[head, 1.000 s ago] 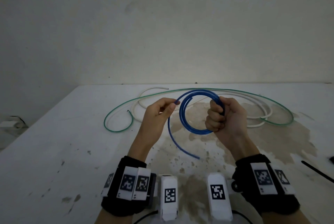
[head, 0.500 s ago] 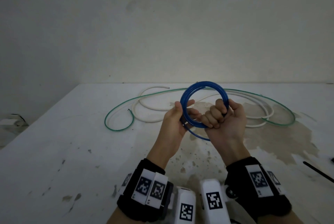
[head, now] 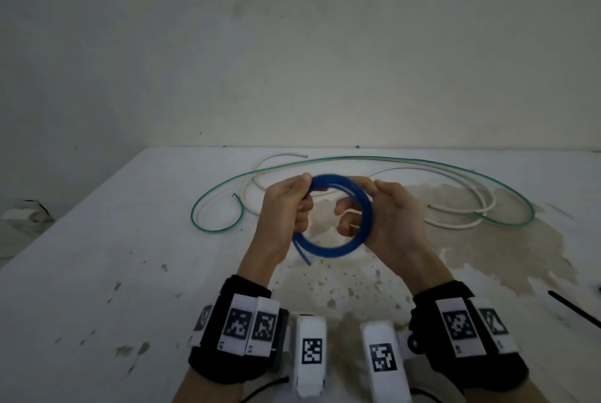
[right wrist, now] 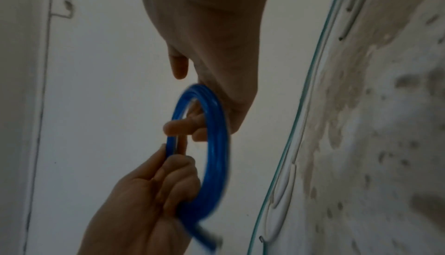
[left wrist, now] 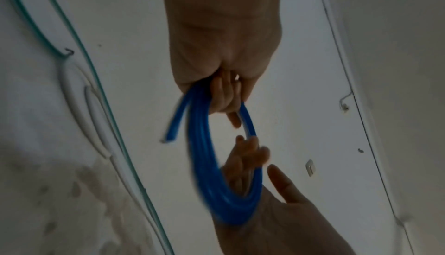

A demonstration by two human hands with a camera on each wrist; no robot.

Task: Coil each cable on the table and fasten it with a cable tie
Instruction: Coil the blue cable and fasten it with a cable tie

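The left hand (head: 286,207) gripped the left side of the coiled blue plastic cable (head: 344,240), thumb on top and fingers curled round the bundled turns. In the head view the coil was held upright in the air above the stained white table (head: 97,272), between both hands. The right hand (head: 387,220) cupped the coil's right side, its fingers loosely bent through the ring and its thumb apart; it did not clamp the turns. A short blue end stuck out below the left hand. Behind the hands a thin green cable (head: 357,158) swept in a long arc across the table, with a white cable (head: 455,223) looped inside that arc. A black cable tie (head: 572,308) lay near the right edge. A brown stain spread under and to the right of the hands, and a bare pale wall rose behind the table.

In the left wrist view the left hand (left wrist: 224,49) closed on the blue coil (left wrist: 207,173), a free end (left wrist: 172,131) hanging beside it; the right hand (left wrist: 277,211) lay open-fingered against the far side.

In the right wrist view the right hand (right wrist: 211,40) rested its palm edge on the coil (right wrist: 216,145), fingers poking through, while the left hand (right wrist: 149,202) pinched the turns. The green cable (right wrist: 308,87) and white cable (right wrist: 284,186) ran along the blotched surface.
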